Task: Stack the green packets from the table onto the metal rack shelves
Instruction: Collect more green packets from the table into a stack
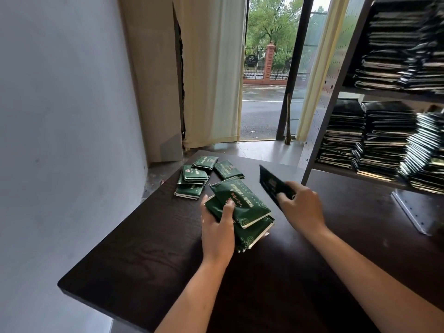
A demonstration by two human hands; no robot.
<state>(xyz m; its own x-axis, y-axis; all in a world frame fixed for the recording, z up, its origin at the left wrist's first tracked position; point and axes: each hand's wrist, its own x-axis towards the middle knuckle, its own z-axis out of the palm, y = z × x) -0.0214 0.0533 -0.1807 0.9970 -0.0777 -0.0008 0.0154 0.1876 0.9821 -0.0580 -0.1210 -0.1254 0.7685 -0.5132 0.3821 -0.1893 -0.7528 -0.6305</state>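
My left hand grips a small stack of green packets just above the dark wooden table. A single dark green packet, blurred and tilted on edge, is pinched in my right hand to the right of the stack. Several loose green packets lie on the table's far end, some overlapping. The metal rack stands at the right, its shelves filled with tall piles of stacked packets.
A white wall runs along the left of the table. Beyond the table hang cream curtains beside an open doorway to a street. A metal bracket of the rack rests on the table at the right.
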